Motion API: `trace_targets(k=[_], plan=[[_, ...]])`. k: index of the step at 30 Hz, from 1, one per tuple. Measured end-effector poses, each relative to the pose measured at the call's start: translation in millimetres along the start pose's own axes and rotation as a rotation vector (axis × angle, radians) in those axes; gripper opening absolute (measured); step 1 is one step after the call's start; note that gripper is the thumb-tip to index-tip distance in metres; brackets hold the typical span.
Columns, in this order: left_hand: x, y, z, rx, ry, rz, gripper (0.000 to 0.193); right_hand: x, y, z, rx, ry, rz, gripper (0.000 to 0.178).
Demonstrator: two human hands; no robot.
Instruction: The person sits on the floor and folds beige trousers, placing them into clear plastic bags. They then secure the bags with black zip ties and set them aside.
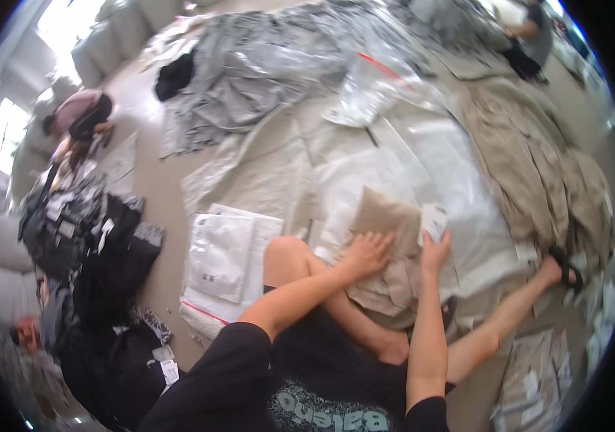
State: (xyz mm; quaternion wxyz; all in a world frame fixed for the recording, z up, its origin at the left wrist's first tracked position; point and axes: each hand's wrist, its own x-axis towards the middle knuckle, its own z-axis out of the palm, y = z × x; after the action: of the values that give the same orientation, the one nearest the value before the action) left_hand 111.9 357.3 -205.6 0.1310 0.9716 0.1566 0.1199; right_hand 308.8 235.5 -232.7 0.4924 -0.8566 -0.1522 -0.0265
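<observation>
A folded beige garment [383, 212] lies in front of me on pale sheeting, between my bent leg and my stretched-out leg. On top of it rests my left hand [368, 254], fingers laid flat and holding nothing. My right hand [435, 252] grips a white hang tag [433, 218] at the garment's right edge, and its fingers are closed around the tag's lower end. Whether a cord joins the tag to the garment cannot be seen.
White plastic garment bags [221, 255] are stacked by my left knee. A clear bag with a red strip [376, 83] lies ahead. Grey clothes [242, 93] spread beyond, beige clothes [530, 158] right, black clothes [116, 288] left. Other people [84, 115] crouch farther off.
</observation>
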Motion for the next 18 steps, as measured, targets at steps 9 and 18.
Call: trace_targets(k=[9,18], plan=[[18.3,-24.5,-7.2,-0.913,0.017,-0.408,0.043,-50.3,-72.2,-10.4,0.544,-0.533,0.244,0.038],[3.3,-31.5,13.1,-0.614,0.192,-0.489,0.035,-73.1,-32.5,-38.5,-0.264,-0.166,-0.303,0.083]])
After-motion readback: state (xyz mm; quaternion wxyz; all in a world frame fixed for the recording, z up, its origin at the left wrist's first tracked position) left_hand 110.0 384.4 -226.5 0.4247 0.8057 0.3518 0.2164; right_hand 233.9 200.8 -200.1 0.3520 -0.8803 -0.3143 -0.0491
